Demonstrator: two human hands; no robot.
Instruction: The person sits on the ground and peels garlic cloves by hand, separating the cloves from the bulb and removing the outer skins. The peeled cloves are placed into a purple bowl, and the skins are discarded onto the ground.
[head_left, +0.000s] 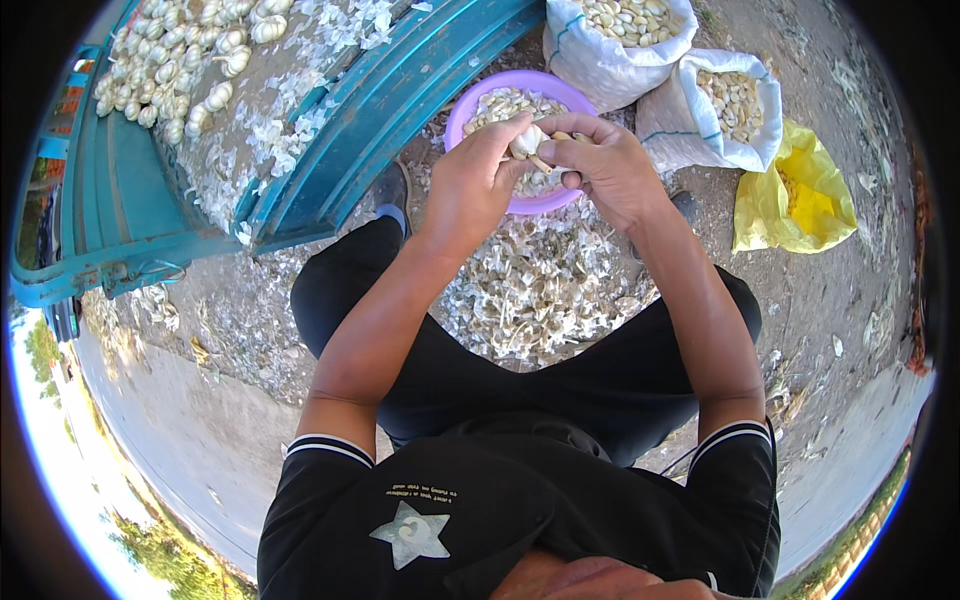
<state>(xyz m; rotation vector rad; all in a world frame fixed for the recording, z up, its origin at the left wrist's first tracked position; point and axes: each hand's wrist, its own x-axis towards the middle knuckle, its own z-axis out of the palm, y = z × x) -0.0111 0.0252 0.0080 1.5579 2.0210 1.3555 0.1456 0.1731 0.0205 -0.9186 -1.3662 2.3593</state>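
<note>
Above a purple plastic basin (543, 204), my left hand (474, 176) holds a partly broken garlic bulb (528, 140) between thumb and fingers. A short dry stem sticks out from the bulb toward me. From the other side, my right hand (616, 171) grips the same bulb, with its thumb against it. A few loose cloves (576, 137) show among the right fingers. Separated garlic cloves (506, 103) lie in the basin below. My hands hide part of the basin and the bulb's underside.
A blue metal truck bed (405, 90) at the left carries whole garlic bulbs (169, 64) and papery skins. Two white woven sacks (600, 71) (679, 139) of cloves stand beyond the basin, beside a yellow bag (799, 199). Garlic skins (536, 292) cover the ground between my legs.
</note>
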